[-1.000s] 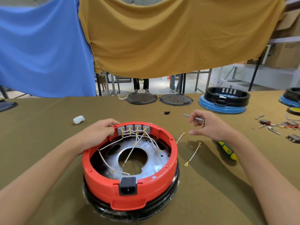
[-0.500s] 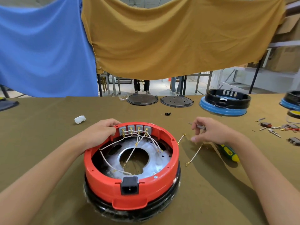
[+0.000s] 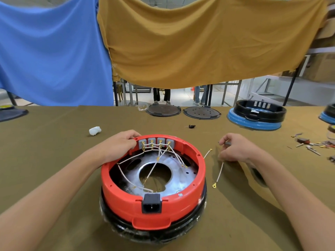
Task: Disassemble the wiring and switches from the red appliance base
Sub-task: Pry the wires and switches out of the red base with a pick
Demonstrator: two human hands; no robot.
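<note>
The red appliance base sits in front of me on a black lower shell, its open side up. Several grey switches line its far inner wall. Thin white wires run from them across the metal plate inside. A black power socket faces me on the near rim. My left hand grips the far left rim beside the switches. My right hand hovers low over the table to the right, fingers curled round a screwdriver's thin metal shaft. Two loose wires lie by that hand.
A white wad lies at the far left. Two dark round plates and a blue-and-black base stand along the far edge. Small removed parts are scattered at the right. Blue and ochre cloths hang behind.
My right hand has come down and nearer, from above the table to just over the loose wires, still holding the screwdriver. My left hand has stayed on the rim.
</note>
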